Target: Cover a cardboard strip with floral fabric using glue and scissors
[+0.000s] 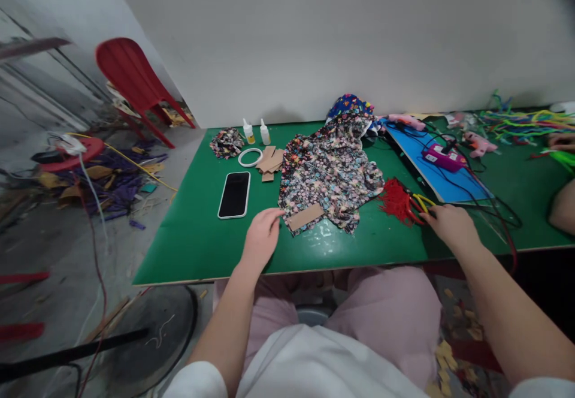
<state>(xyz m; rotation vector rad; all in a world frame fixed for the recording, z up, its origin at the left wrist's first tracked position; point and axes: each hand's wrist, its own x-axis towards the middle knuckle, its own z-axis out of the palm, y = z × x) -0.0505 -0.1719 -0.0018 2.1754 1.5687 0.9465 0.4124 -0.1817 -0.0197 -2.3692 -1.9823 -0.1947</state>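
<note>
A black floral cloth (330, 170) lies spread on the green table, with a flat cardboard strip (305, 217) on its near left corner. My left hand (262, 236) is at that corner, thumb and forefinger closed on the cloth's edge. To the right, my right hand (451, 225) has its fingertips closed at the ends of a yellow-handled hand tool (421, 200). Its jaws are not clear. Red-orange handles (415, 215) lie right beside it, next to a heap of red threads (396, 200).
A phone (234, 195), white ring (250, 157), cardboard pieces (270, 161) and two small glue bottles (265, 133) stand or lie left. A blue board (449, 170) carries a purple device (444, 157) with cables. Another person's hand (561, 141) is far right, near colourful strands (525, 121).
</note>
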